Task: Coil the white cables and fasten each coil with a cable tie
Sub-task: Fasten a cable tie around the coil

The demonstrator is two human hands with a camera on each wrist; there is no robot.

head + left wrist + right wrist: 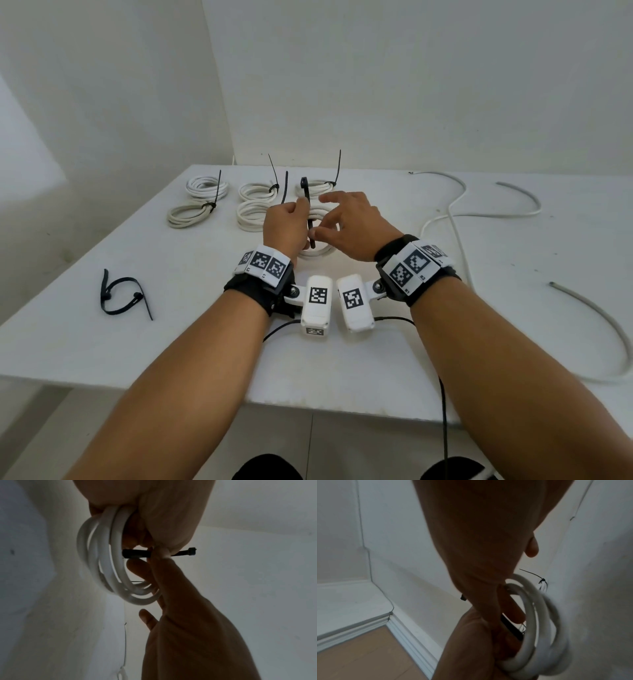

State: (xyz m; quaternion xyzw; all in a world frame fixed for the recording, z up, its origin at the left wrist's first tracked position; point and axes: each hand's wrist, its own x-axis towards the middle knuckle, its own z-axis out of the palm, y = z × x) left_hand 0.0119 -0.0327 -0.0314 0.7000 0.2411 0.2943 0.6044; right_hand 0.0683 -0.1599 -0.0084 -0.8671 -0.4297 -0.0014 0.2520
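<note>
A coil of white cable point(317, 251) is raised just off the white table point(171, 342), and my left hand point(287, 224) grips its near-left side. The wrist views show the coil point(104, 561) point(539, 628) with its loops bunched inside those curled fingers. A black cable tie point(306, 198) stands upright against the coil, head end up. My right hand point(346, 221) pinches the tie's lower part between thumb and forefinger, its other fingers spread over the coil. In the left wrist view the tie point(135, 553) runs crosswise to the coil. The tie point(511, 627) is mostly hidden in the right wrist view.
Several tied coils point(207, 186) point(258, 190) point(317, 186) lie at the back of the table, tie tails sticking up. Loose black ties point(120, 294) lie at the near left. Uncoiled white cables point(479, 212) point(599, 325) sprawl on the right, reaching the table's edge.
</note>
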